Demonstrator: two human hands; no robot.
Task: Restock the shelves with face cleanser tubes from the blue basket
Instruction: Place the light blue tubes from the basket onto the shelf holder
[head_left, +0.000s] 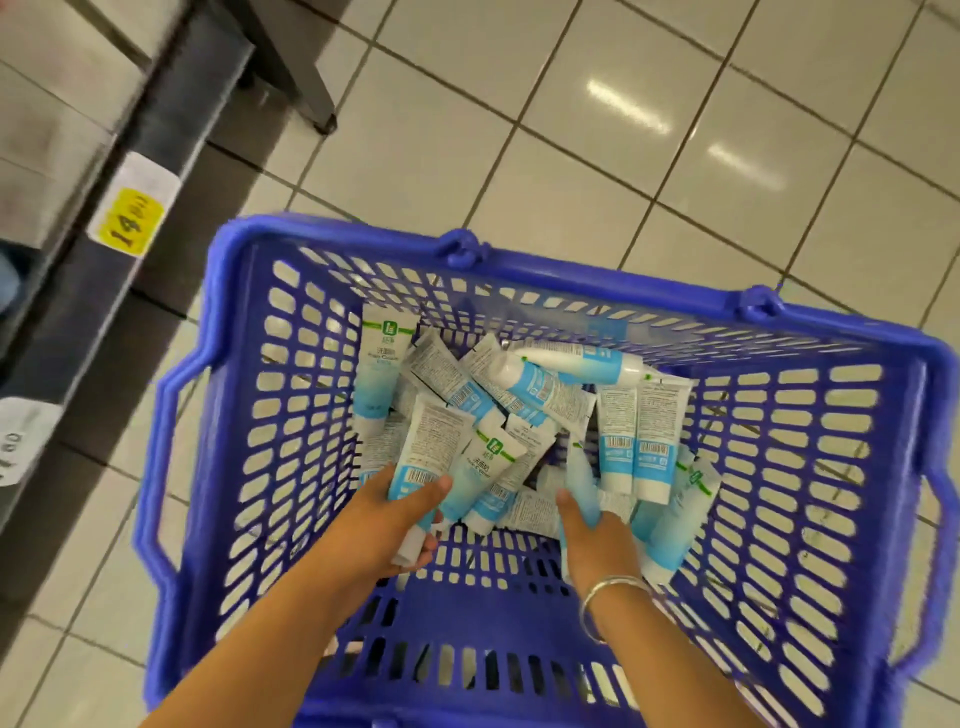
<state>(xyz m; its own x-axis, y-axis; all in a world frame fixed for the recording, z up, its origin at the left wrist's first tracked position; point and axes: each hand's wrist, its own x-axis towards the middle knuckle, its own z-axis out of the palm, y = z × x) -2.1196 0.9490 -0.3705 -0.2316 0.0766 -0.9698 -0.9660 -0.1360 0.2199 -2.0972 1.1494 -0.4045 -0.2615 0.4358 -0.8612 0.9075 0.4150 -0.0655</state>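
A blue plastic basket (857, 519) stands on the tiled floor below me, holding several white and light-blue face cleanser tubes (524, 384) in a loose pile. Both my hands reach down inside it. My left hand (389, 525) grips a tube (421, 457) at the left of the pile, thumb across its barcode end. My right hand (597, 540), with a silver bangle on the wrist, grips another tube (579, 473) near the pile's middle. The fingers of both hands are mostly hidden under the tubes.
A dark shelf edge (104, 249) runs along the left, carrying a yellow price tag (131, 218) and a white label (21, 441). A metal stand foot (306, 78) rests on the floor at the top. White tiled floor (675, 156) surrounds the basket.
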